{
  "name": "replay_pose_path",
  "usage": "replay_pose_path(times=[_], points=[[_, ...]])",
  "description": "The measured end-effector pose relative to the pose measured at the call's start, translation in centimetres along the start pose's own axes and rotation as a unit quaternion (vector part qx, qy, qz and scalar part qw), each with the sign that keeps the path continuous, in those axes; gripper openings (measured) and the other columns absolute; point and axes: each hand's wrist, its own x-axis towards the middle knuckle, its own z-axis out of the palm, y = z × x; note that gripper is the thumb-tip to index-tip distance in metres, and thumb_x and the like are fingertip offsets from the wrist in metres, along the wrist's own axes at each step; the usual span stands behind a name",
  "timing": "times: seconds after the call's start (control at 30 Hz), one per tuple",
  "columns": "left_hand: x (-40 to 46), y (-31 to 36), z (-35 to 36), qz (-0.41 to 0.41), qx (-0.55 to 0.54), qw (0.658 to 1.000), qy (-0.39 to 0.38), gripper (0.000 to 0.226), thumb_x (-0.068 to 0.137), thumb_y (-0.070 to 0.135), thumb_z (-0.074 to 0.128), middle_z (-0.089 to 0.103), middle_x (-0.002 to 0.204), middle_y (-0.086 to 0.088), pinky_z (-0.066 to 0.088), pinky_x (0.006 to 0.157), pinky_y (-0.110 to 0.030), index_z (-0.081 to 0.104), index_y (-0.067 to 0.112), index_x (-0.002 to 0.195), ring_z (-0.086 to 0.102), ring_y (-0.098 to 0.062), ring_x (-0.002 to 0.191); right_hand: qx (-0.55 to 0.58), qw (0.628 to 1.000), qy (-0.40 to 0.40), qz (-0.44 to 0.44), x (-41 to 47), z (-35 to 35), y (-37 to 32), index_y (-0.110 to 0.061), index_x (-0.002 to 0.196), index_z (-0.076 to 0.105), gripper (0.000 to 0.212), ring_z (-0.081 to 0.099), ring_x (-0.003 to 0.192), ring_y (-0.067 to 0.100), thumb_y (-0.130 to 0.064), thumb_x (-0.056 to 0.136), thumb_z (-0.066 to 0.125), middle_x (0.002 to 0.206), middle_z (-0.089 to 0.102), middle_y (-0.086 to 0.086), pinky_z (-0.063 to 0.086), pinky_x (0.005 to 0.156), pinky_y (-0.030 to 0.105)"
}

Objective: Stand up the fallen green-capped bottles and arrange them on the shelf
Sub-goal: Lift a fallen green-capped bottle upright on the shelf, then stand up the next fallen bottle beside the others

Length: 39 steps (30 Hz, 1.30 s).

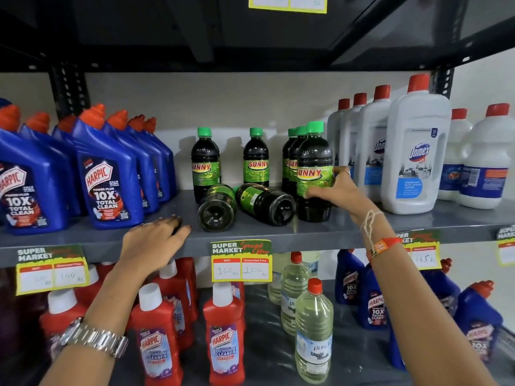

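Observation:
Dark green-capped bottles stand on the grey shelf. My right hand grips the front upright bottle at its label; that bottle stands on the shelf. Two more stand close behind it. Farther left, two upright bottles stand apart. In front of them two fallen bottles lie on their sides, bases toward me. My left hand rests palm down on the shelf's front edge, left of the fallen bottles, holding nothing.
Blue Harpic bottles crowd the shelf's left side. White Domex bottles fill the right. Price tags hang on the shelf's front lip. The shelf below holds red Harpic bottles, clear bottles and more blue ones.

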Motion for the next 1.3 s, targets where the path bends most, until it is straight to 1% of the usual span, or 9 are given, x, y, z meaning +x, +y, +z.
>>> replay_pose_path(times=[0.07,0.13,0.3,0.43,0.77,0.97,1.1,1.2,1.3], points=[[-0.1,0.1,0.0,0.014,0.022,1.000,0.002,0.050,0.091,0.036,0.018,0.041,0.145,0.000,0.044,0.089,-0.037,0.036,0.025,0.137,0.045,-0.021,0.125,-0.061,0.996,0.062,-0.008,-0.3,1.1,-0.1,-0.007,0.121,0.045,0.110,0.044,0.126,0.027,-0.064,0.034,0.079,0.130,0.047,0.011,0.042,0.106,0.044],[-0.3,0.3,-0.1,0.026,0.044,0.999,0.001,0.048,0.094,0.032,0.021,0.038,0.147,-0.001,0.044,0.091,-0.037,0.032,0.024,0.139,0.043,-0.022,0.127,-0.096,0.988,0.116,-0.022,-0.7,1.9,-0.1,-0.005,0.125,0.047,0.117,0.048,0.124,0.028,-0.073,0.033,0.073,0.128,0.049,0.011,0.047,0.100,0.046],[-0.4,0.5,-0.4,0.005,0.024,1.000,0.009,0.044,0.095,0.033,0.024,0.040,0.145,-0.001,0.043,0.089,-0.038,0.034,0.025,0.138,0.045,-0.022,0.125,-0.028,0.988,0.150,-0.014,-1.0,1.8,-0.5,-0.006,0.119,0.046,0.079,0.058,0.109,0.024,-0.035,0.057,0.085,0.117,0.060,0.009,0.046,0.095,0.035],[-0.3,0.0,-0.1,0.038,0.080,0.996,-0.005,0.045,0.094,0.025,0.030,0.033,0.149,-0.003,0.045,0.088,-0.039,0.030,0.024,0.139,0.042,-0.025,0.126,0.050,0.990,0.132,-0.006,-0.5,1.2,-0.2,-0.006,0.124,0.043,0.071,0.055,0.101,0.017,-0.019,0.066,0.082,0.111,0.058,0.006,0.042,0.088,0.024],[-0.1,0.1,0.1,0.012,0.033,0.999,0.005,0.047,0.093,0.034,0.019,0.042,0.144,-0.001,0.043,0.086,-0.037,0.037,0.024,0.136,0.046,-0.022,0.123,0.073,0.986,0.148,-0.017,-0.4,1.3,0.3,-0.008,0.131,0.038,0.080,0.056,0.115,0.023,-0.019,0.064,0.081,0.124,0.058,0.011,0.045,0.101,0.036],[-0.1,0.5,0.1,-0.034,-0.061,0.997,0.038,0.048,0.092,0.042,0.024,0.054,0.134,-0.004,0.040,0.082,-0.036,0.048,0.022,0.128,0.052,-0.024,0.117,-0.055,0.921,0.327,-0.207,-2.9,2.3,-3.1,-0.013,0.125,0.045,0.074,0.044,0.117,0.027,-0.033,0.060,0.076,0.125,0.049,0.011,0.039,0.095,0.034],[-0.2,0.4,0.0,-0.029,-0.064,0.997,0.033,0.055,0.090,0.047,0.019,0.055,0.133,-0.004,0.041,0.085,-0.037,0.052,0.019,0.124,0.052,-0.024,0.118,-0.167,0.920,0.182,-0.304,-2.8,4.6,-6.5,-0.011,0.121,0.051,0.062,0.050,0.110,0.026,-0.034,0.067,0.071,0.115,0.059,0.009,0.044,0.094,0.037],[-0.3,0.4,0.0,-0.029,-0.066,0.997,0.032,0.059,0.086,0.049,0.015,0.059,0.128,-0.004,0.040,0.082,-0.036,0.055,0.018,0.117,0.054,-0.023,0.113,-0.324,0.914,-0.012,-0.243,-1.4,6.8,-7.8,-0.005,0.128,0.047,0.069,0.045,0.121,0.033,-0.042,0.074,0.069,0.127,0.053,0.015,0.043,0.101,0.040],[-0.4,0.5,-0.1,-0.042,-0.080,0.995,0.044,0.046,0.091,0.042,0.027,0.062,0.122,-0.006,0.038,0.077,-0.035,0.057,0.016,0.114,0.056,-0.025,0.109,-0.403,0.893,-0.137,-0.146,-0.2,8.4,-8.3,0.000,0.122,0.049,0.062,0.052,0.116,0.035,-0.039,0.077,0.067,0.127,0.054,0.020,0.046,0.092,0.037]])
